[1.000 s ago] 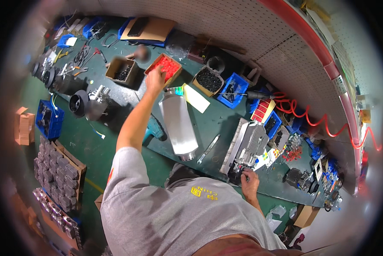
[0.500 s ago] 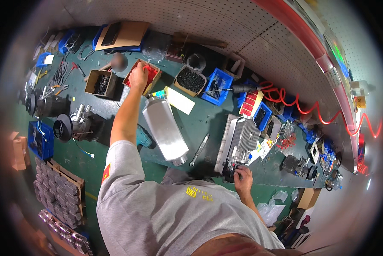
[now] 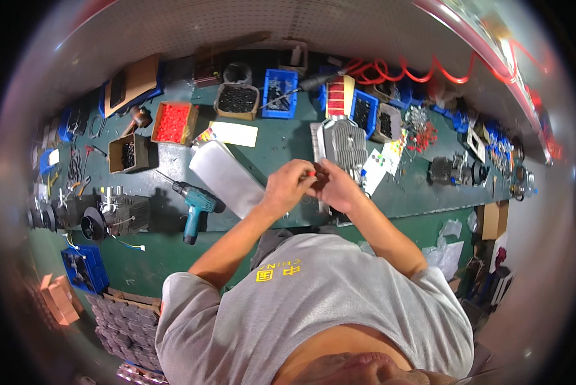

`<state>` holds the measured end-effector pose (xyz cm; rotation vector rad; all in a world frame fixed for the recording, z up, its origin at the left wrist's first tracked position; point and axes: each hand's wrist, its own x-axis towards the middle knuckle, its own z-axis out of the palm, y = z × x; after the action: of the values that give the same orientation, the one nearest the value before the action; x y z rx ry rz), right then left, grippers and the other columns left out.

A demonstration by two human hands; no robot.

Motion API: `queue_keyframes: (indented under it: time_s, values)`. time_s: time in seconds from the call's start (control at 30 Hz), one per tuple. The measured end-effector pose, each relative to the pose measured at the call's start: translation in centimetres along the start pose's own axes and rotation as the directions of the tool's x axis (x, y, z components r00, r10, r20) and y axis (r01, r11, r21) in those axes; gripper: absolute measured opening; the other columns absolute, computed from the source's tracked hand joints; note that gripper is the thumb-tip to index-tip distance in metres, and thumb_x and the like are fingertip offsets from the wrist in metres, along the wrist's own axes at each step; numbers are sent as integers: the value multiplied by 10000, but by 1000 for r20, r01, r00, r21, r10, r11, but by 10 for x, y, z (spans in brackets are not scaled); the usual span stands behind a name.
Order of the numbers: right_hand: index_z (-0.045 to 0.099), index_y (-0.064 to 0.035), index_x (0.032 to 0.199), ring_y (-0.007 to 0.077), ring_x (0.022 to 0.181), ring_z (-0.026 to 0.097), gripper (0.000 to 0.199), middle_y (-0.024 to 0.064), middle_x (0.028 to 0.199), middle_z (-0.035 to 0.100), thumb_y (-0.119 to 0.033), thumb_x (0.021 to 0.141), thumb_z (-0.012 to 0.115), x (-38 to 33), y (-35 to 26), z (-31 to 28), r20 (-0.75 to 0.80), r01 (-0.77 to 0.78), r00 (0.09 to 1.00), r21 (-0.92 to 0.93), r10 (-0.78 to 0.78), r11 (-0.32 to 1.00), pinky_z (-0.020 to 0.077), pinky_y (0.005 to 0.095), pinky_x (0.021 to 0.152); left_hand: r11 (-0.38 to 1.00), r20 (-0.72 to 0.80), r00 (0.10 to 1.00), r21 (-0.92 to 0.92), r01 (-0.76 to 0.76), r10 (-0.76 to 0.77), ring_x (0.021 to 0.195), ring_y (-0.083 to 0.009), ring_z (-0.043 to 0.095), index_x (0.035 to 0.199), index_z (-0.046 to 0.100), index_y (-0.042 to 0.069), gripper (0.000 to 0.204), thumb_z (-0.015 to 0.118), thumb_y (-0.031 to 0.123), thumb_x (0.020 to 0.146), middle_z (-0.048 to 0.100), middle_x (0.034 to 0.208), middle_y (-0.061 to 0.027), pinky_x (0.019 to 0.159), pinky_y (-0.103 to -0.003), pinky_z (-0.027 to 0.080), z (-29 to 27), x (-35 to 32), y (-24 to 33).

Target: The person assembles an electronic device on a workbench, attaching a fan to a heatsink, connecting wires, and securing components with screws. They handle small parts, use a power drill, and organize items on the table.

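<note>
My left hand (image 3: 286, 187) is closed in a pinch on a small red plastic piece (image 3: 311, 173), above the bench's front part. Beside it, my right hand (image 3: 338, 187) has its fingers bent inward almost touching the left fingertips; whatever is in them is hidden. Just beyond the right hand lies a grey finned metal housing (image 3: 344, 144), its near end partly covered by that hand. A smooth silver metal casing (image 3: 223, 173) rests to the left, partly behind my left forearm. Farther left stands a cardboard box of red pieces (image 3: 173, 123).
A teal cordless drill (image 3: 198, 204) lies near the front edge. Boxes of black screws (image 3: 236, 99) and a blue bin (image 3: 279, 93) line the back, below a coiled red air hose (image 3: 422, 74). Motor units (image 3: 124, 215) stand at left; another assembly (image 3: 451, 170) sits at right.
My left hand has come out of the box of red pieces, back to the middle with one red piece. My right hand has left the housing's near end and met it. The view has shifted.
</note>
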<state>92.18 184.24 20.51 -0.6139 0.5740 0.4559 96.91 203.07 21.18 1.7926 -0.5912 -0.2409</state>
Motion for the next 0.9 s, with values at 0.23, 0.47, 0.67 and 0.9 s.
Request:
queue_keyframes:
  time_s: [0.23,0.47,0.67,0.9]
  values:
    - [669,-45,1135,161,873,677,203,45,990,696,-177,1031,555,-29,-12,-23,9,47,999,-136,-46,990,589,332,777,913,-76,987,-395,98,-139,821,-140,651,1069,613,6,144,680,11,942,676,1003,-88,747,-298,542,42,-15,18]
    - [687,-26,1123,118,769,636,164,29,943,675,-123,1004,631,-71,-34,-44,80,108,992,-174,-95,979,578,272,681,753,-4,938,-597,275,-345,905,-128,662,1183,610,-1,212,655,77,991,682,1030,-64,773,-279,570,85,-14,39]
    - [686,-31,1100,89,757,625,173,12,948,672,-167,995,665,-98,-51,-71,99,145,987,-224,-126,964,559,235,664,684,35,906,-644,343,-421,944,-145,678,1193,605,9,223,654,115,1003,687,1058,-72,783,-277,581,120,-11,55]
    - [682,-50,1047,80,735,614,164,0,896,664,-204,990,684,-111,-63,-92,129,132,986,-197,-108,971,535,222,641,678,35,878,-620,395,-478,881,-115,670,1157,621,-11,180,636,72,998,697,1020,-66,759,-246,568,145,-5,77]
